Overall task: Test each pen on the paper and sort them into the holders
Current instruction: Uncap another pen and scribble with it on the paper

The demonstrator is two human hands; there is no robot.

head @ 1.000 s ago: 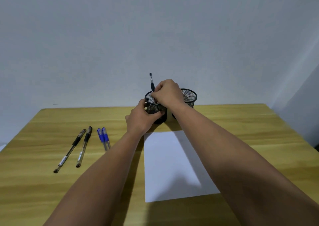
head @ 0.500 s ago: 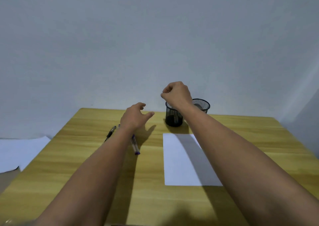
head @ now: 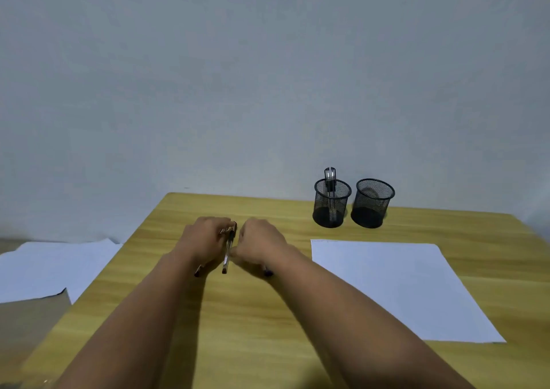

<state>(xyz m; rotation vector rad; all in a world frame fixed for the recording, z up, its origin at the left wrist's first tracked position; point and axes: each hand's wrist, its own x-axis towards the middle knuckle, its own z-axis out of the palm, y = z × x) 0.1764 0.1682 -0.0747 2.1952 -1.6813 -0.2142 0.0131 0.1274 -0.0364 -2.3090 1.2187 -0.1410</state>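
Note:
Two black mesh holders stand at the back of the table. The left holder (head: 331,207) has one black pen (head: 329,180) upright in it; the right holder (head: 373,204) looks empty. A white paper sheet (head: 395,284) lies in front of them. Both hands are down on the loose pens at the left. My left hand (head: 205,240) has its fingertips curled on the cap end of a clear black pen (head: 227,254). My right hand (head: 262,246) touches that pen's barrel with the thumb; its other fingers are hidden. Another pen tip (head: 198,272) shows under the left hand, and a blue pen tip (head: 268,273) under the right wrist.
The wooden table (head: 268,329) ends at its left edge close to the hands. Off the table on the left, lower down, lies another white sheet (head: 44,269). A plain wall stands behind the holders.
My right hand has left the holder, with the black pen now standing in it. Both hands moved left and down onto the loose pens. The view has turned left.

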